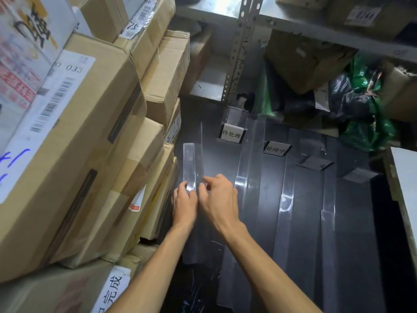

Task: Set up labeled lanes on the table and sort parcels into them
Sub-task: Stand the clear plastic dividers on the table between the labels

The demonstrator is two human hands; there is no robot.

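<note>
A clear plastic divider strip [191, 161] stands on the dark table [352, 233] at its left side. My left hand [184, 204] grips the strip's left edge and my right hand [220, 199] pinches its right edge with curled fingers. Further clear dividers [249, 154] [284, 211] [328, 233] lie lengthwise across the table and mark out lanes. Upright label holders stand at the far ends: one white card with black characters [232, 133], a second card [276, 149], and two holders [314, 163] [358, 175] whose faces I cannot read.
Cardboard parcels [74, 141] are stacked high along the left, close to my left arm. A labelled box [112, 290] sits at the bottom left. Metal shelving [239, 48] behind the table holds boxes [306, 62] and green and black bags [361, 102].
</note>
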